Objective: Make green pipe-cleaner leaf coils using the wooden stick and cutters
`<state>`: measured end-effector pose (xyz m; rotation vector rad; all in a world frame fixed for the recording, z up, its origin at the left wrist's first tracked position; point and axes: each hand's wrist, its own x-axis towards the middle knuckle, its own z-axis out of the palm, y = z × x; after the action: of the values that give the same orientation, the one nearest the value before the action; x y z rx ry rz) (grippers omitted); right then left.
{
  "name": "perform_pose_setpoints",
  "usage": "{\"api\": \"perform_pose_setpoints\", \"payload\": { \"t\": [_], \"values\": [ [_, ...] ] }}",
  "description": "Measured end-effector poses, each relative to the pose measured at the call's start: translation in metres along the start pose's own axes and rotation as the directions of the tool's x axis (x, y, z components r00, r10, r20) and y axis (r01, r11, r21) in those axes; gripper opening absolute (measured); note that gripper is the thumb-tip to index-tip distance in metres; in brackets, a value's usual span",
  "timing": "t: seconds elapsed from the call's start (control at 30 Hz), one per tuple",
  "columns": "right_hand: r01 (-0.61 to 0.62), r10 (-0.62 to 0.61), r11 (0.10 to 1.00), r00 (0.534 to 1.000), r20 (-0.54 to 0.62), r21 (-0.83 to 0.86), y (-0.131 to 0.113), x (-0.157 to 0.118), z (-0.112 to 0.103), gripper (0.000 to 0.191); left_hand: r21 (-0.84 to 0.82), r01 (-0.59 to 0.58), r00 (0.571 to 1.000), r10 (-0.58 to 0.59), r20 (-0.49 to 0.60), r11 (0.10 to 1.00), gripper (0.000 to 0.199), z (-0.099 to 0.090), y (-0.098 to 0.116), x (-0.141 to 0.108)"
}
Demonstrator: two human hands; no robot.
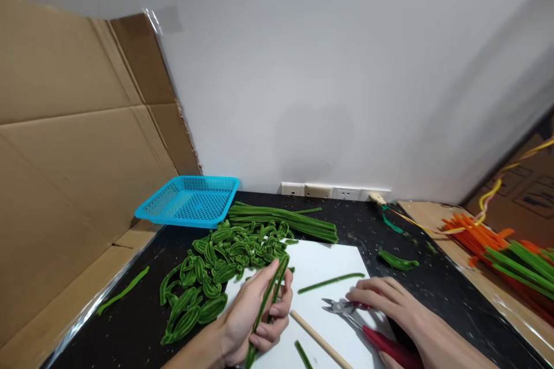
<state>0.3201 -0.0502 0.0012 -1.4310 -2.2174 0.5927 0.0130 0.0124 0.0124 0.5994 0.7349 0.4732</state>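
My left hand (pixel 259 317) is closed around a folded length of green pipe cleaner (pixel 272 291), which sticks out past the fingers at both ends. On the right, my right hand (pixel 402 311) has its fingers about the red handles of a pair of cutting pliers (pixel 341 307), whose jaws are apart over the white sheet (pixel 329 256). A straight cut piece of green pipe cleaner (pixel 331 282) lies beyond the jaws. Between the hands is a wooden stick (pixel 318 337), with another short green piece (pixel 303 354) near it. Beside my left hand spreads a heap of leaf-shaped pipe-cleaner loops (pixel 216 265).
Behind the heap lies a bundle of long green pipe cleaners (pixel 283 221). A blue mesh basket (pixel 142 214) stands at back left against cardboard (pixel 78 86). Wall sockets (pixel 318 191) line the back. Orange and green pipe cleaners (pixel 489 239) lie at right, near a single green leaf (pixel 398 261).
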Motion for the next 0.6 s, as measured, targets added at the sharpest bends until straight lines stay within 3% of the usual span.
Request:
{"api": "perform_pose_setpoints", "payload": {
  "t": [0.1,0.17,0.23,0.3,0.33,0.4,0.5,0.6],
  "values": [
    [-0.187,0.186,0.949,0.982,0.029,0.254,-0.006,-0.007,-0.008,0.055,0.057,-0.064,0.996,0.067,-0.051,0.996,0.058,0.005,-0.008,0.0],
    [-0.25,0.249,0.83,0.966,0.07,0.499,-0.008,-0.008,-0.01,0.056,0.061,-0.085,0.995,0.088,-0.048,0.995,0.06,0.007,-0.011,-0.001],
    [-0.247,0.236,0.627,0.964,0.121,0.739,-0.013,-0.004,-0.009,0.054,0.051,-0.09,0.995,0.092,-0.027,0.995,0.06,0.009,-0.012,-0.004],
    [-0.228,0.165,0.341,0.97,0.18,0.912,-0.023,0.002,-0.004,0.052,0.043,-0.1,0.995,0.101,-0.01,0.994,0.058,0.011,-0.012,-0.006],
    [-0.234,0.124,0.192,0.969,0.213,0.953,-0.029,0.005,-0.001,0.051,0.048,-0.112,0.994,0.113,-0.006,0.992,0.057,0.011,-0.012,-0.006],
    [-0.273,0.048,-0.003,0.961,0.273,0.962,-0.041,0.008,0.006,0.053,0.093,-0.161,0.987,0.162,0.0,0.983,0.056,0.012,-0.012,-0.007],
    [-0.284,-0.007,-0.128,0.958,0.285,0.95,-0.055,0.007,0.014,0.055,0.258,-0.272,0.962,0.273,0.034,0.927,0.053,0.012,-0.015,-0.007],
    [-0.338,-0.079,-0.144,0.941,0.33,0.93,-0.065,0.005,0.015,0.053,0.419,-0.364,0.928,0.363,0.086,0.832,0.052,0.012,-0.019,-0.008]
  ]
}}
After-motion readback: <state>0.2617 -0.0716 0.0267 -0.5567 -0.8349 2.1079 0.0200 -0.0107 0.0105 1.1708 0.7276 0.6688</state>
